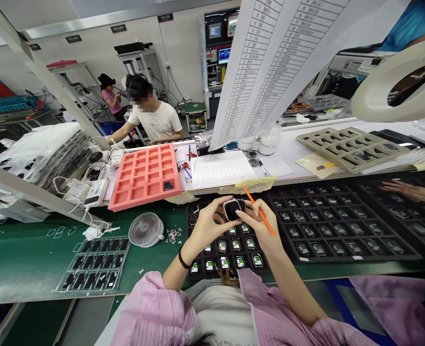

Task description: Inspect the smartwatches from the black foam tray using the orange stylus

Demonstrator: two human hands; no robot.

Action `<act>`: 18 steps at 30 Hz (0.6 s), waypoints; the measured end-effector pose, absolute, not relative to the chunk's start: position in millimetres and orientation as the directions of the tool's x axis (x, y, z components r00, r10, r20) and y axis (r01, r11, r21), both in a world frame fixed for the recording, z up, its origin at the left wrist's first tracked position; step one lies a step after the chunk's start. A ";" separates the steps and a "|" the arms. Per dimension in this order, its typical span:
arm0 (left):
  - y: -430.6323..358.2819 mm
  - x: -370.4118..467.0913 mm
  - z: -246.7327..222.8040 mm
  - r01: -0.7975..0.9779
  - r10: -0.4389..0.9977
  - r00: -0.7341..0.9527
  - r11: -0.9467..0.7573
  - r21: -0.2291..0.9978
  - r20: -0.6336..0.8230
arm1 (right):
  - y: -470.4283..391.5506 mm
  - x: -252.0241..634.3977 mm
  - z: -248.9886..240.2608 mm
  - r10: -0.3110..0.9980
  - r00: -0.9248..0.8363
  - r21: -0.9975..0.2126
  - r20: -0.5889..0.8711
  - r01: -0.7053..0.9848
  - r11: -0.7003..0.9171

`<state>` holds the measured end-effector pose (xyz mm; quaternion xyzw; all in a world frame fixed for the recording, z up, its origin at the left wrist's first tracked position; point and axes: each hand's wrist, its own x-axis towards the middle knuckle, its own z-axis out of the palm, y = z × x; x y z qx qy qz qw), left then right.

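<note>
My left hand [209,224] grips a dark, square smartwatch body [234,210] by its edges, raised above the black tray. Between the fingers of my right hand [264,225] is a thin orange stick [270,228], slanting from upper left to lower right. The right thumb and fingertip rest at the watch's face. Below both hands, a black foam tray [215,263] holds rows of smartwatches with lit green and white screens [236,245]. Part of that tray is hidden by my hands and forearms.
Black watch trays [336,226] continue rightward, where another person's hand [410,191] reaches in. Left are a small fan [146,229], loose small parts [174,235] and a clear tray of black pieces [94,264]. A pink tray [143,175] and hanging paper sheets [270,57] stand ahead.
</note>
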<state>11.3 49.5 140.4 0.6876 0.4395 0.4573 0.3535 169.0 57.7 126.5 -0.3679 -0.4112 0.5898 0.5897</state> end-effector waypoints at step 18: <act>68.1 0.1 128.2 -0.154 0.994 0.104 0.044 0.987 -0.028 | 59.7 176.2 114.7 0.999 0.008 -0.945 0.054 -0.323 0.054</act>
